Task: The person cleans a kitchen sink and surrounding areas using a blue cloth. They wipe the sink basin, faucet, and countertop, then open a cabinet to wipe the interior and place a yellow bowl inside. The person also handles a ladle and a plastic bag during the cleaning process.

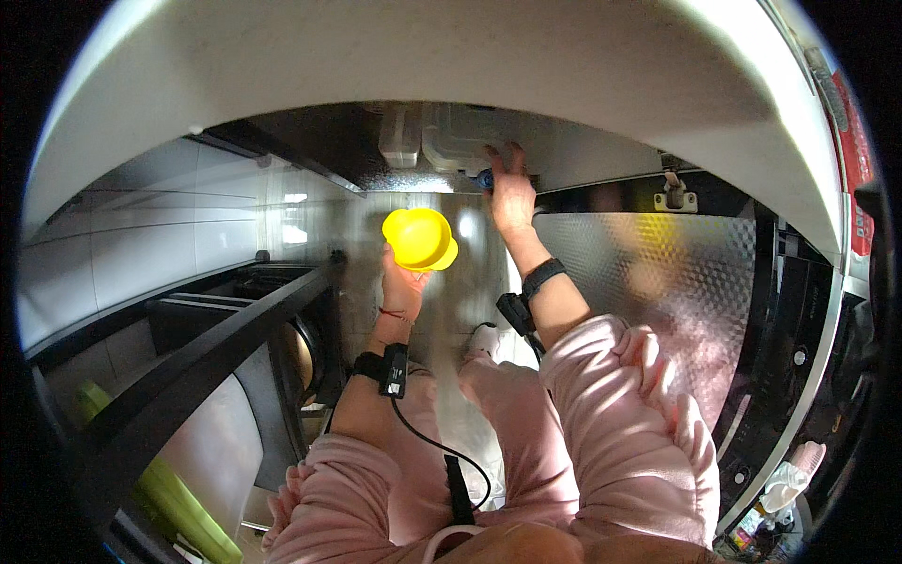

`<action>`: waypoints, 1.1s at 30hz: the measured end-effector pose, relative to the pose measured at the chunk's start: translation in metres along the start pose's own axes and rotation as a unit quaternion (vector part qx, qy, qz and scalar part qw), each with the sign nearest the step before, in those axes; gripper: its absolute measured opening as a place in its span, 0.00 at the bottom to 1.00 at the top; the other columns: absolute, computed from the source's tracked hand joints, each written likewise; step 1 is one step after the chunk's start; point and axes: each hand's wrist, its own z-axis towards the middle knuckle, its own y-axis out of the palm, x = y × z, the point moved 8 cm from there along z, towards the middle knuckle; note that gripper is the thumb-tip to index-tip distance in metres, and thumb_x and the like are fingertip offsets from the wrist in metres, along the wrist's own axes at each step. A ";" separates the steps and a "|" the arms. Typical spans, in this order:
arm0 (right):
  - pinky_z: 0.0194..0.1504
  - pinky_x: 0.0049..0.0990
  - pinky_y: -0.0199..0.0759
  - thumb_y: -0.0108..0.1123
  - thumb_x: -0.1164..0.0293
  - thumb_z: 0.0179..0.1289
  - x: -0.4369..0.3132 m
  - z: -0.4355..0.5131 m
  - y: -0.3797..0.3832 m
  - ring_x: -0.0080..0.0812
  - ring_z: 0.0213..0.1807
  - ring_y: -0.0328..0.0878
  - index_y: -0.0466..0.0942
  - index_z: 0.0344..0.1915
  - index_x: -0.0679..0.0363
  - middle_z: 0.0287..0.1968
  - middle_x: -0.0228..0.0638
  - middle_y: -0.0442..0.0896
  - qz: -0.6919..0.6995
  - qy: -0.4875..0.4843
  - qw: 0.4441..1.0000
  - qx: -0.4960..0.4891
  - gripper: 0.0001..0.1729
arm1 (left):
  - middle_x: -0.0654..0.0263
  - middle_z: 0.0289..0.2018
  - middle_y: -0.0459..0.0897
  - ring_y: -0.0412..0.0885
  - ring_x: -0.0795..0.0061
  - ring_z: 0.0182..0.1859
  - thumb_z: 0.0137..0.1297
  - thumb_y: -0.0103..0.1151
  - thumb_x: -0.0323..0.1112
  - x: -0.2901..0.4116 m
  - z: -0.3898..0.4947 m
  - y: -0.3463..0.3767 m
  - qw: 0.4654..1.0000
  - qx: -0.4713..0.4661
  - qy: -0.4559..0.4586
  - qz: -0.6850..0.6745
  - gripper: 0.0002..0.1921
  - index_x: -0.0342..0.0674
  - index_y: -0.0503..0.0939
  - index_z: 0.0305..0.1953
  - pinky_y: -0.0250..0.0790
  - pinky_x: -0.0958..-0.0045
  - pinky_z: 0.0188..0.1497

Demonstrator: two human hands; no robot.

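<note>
My left hand (403,285) grips a yellow bowl (421,240) with rounded lobes at its rim, held above the floor with its hollow facing up. Nothing shows inside the bowl. My right hand (512,190) reaches into a low cabinet compartment (394,182), fingers spread. Beside its fingers is a small blue object (485,178); whether they touch or hold it is unclear. Just behind the fingers stands a translucent plastic container (454,141), with a narrower pale container (400,141) to its left.
A pale overhanging surface (451,53) curves above the compartment. At right is an open cabinet door (634,275) with a patterned metallic face and a hinge (675,197). A black rack (204,352) stands at left. A cable (440,444) runs from my left wrist device.
</note>
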 end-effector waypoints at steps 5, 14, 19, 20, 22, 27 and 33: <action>0.54 0.42 0.71 0.63 0.80 0.43 0.017 -0.024 -0.016 0.56 0.54 0.70 0.66 0.54 0.61 0.60 0.50 0.62 0.147 0.042 0.974 0.168 0.33 | 0.68 0.59 0.74 0.72 0.70 0.59 0.69 0.39 0.61 0.010 -0.001 -0.001 0.996 0.011 0.024 -0.083 0.29 0.48 0.68 0.61 0.63 0.64 0.60; 0.47 0.34 0.69 0.59 0.45 0.61 0.044 -0.048 0.095 0.31 0.46 0.74 0.72 0.53 0.64 0.42 0.35 0.80 0.696 0.381 0.606 -0.054 0.35 | 0.72 0.54 0.76 0.75 0.76 0.52 0.67 0.39 0.64 0.027 0.013 0.028 0.987 0.017 0.093 -0.129 0.28 0.51 0.70 0.58 0.66 0.72 0.49; 0.44 0.40 0.77 0.63 0.53 0.63 0.029 -0.013 0.118 0.37 0.40 0.81 0.72 0.51 0.63 0.43 0.39 0.82 0.799 0.380 0.463 -0.053 0.28 | 0.71 0.55 0.76 0.74 0.76 0.52 0.68 0.37 0.66 0.040 0.040 0.046 0.982 -0.030 0.153 -0.108 0.31 0.50 0.70 0.58 0.66 0.72 0.50; 0.44 0.40 0.78 0.63 0.54 0.63 0.028 -0.009 0.118 0.38 0.39 0.81 0.72 0.51 0.63 0.43 0.40 0.82 0.814 0.368 0.448 -0.033 0.26 | 0.70 0.57 0.74 0.73 0.75 0.55 0.69 0.35 0.65 0.043 0.042 0.048 0.981 -0.027 0.172 -0.089 0.30 0.49 0.68 0.59 0.66 0.70 0.53; 0.41 0.38 0.79 0.60 0.59 0.66 0.027 -0.013 0.123 0.37 0.38 0.81 0.72 0.50 0.64 0.41 0.41 0.82 0.808 0.394 0.437 -0.036 0.22 | 0.70 0.58 0.73 0.72 0.74 0.57 0.69 0.35 0.64 0.046 0.046 0.052 0.981 -0.045 0.157 -0.102 0.30 0.50 0.68 0.60 0.66 0.68 0.55; 0.29 0.30 0.79 0.56 0.60 0.69 0.028 -0.025 0.102 0.33 0.28 0.81 0.74 0.43 0.67 0.33 0.40 0.83 0.800 0.305 0.512 -0.074 0.19 | 0.72 0.52 0.77 0.74 0.73 0.50 0.68 0.38 0.62 0.063 0.039 0.065 0.962 -0.120 0.206 -0.132 0.27 0.51 0.71 0.57 0.65 0.68 0.49; 0.29 0.27 0.77 0.52 0.57 0.71 0.032 -0.041 0.082 0.28 0.26 0.80 0.77 0.38 0.67 0.32 0.39 0.84 0.708 0.264 0.650 -0.083 0.21 | 0.69 0.58 0.72 0.70 0.69 0.58 0.67 0.41 0.62 0.075 0.034 0.054 0.965 -0.099 0.212 -0.120 0.28 0.51 0.69 0.59 0.62 0.64 0.57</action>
